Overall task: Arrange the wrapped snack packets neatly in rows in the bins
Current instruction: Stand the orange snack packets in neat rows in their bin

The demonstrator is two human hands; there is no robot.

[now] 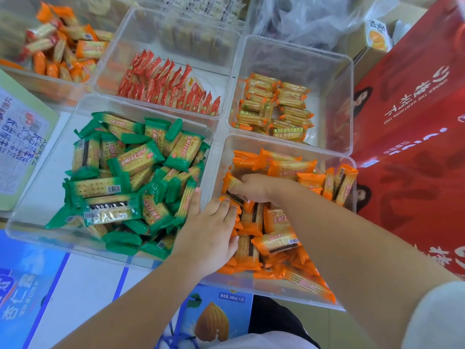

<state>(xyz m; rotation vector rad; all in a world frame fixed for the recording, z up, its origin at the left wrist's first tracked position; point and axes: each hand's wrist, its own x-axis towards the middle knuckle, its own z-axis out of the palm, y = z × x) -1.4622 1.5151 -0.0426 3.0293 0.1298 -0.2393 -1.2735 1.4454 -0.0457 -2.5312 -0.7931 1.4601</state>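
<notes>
Both hands are down in the clear bin [239, 283] of orange packets [276, 241]. The right hand [254, 188] pinches a single packet [230, 183] by the bin's left wall. The left hand [211, 233] lies flat there too, fingers straight, pressing the pile.

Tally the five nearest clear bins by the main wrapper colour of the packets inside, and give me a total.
Green wrappers: 1, the front left bin
Red wrappers: 1, the middle bin
Orange or orange-ended wrappers: 3, the front right bin, the right rear bin, the far left bin
Total: 5 bins
</notes>
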